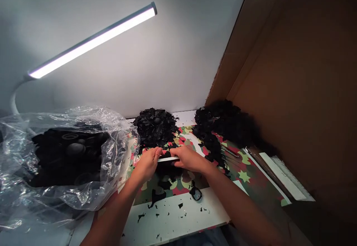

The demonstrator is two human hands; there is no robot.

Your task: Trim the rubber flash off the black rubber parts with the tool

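My left hand (pixel 148 163) and my right hand (pixel 188 158) are both closed on a thin white strip (pixel 168 159) in the middle of the work surface. Its white edge runs level between them; its ends are hidden by my fingers, and its kind does not show. Just beyond my hands rises a heap of black scraps (pixel 154 127), with a dark round piece on top. Nearer to me lie loose black bits and a black ring-shaped piece (pixel 196 193). The patterned mat (pixel 185 181) in red, green and yellow spreads under my hands.
A clear plastic bag (pixel 117 138) of black rounded parts (pixel 76 150) stands at left. Another black heap (pixel 234 123) sits by the cardboard wall (pixel 292 89) at right. A thin metal tool (pixel 230 150) lies nearby. A lit lamp (pixel 95 41) hangs above.
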